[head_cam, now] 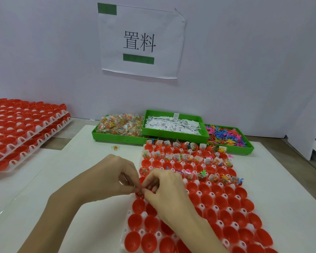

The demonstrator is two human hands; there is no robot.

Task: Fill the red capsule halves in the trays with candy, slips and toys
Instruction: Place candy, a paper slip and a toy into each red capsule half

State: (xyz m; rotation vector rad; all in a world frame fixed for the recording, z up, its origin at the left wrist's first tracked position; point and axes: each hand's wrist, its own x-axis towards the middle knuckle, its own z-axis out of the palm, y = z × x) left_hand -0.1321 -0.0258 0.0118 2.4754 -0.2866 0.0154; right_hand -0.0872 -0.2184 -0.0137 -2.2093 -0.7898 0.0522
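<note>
1. Left hand [108,178] and right hand [164,190] meet fingertip to fingertip, pinching a small clear candy packet [140,193] over the white plastic tray of red capsule halves [226,203] – its long axis can't be told.
2. Three far rows hold fillings; nearer cups face up, bare.
3. Green plastic bins – candy packets [119,126], white paper slips [171,125], colourful toys [224,135].

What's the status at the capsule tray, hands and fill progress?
Left hand and right hand pinch a small item together over the tray, left edge. Far rows filled, near rows bare. Nothing in the way.
</note>
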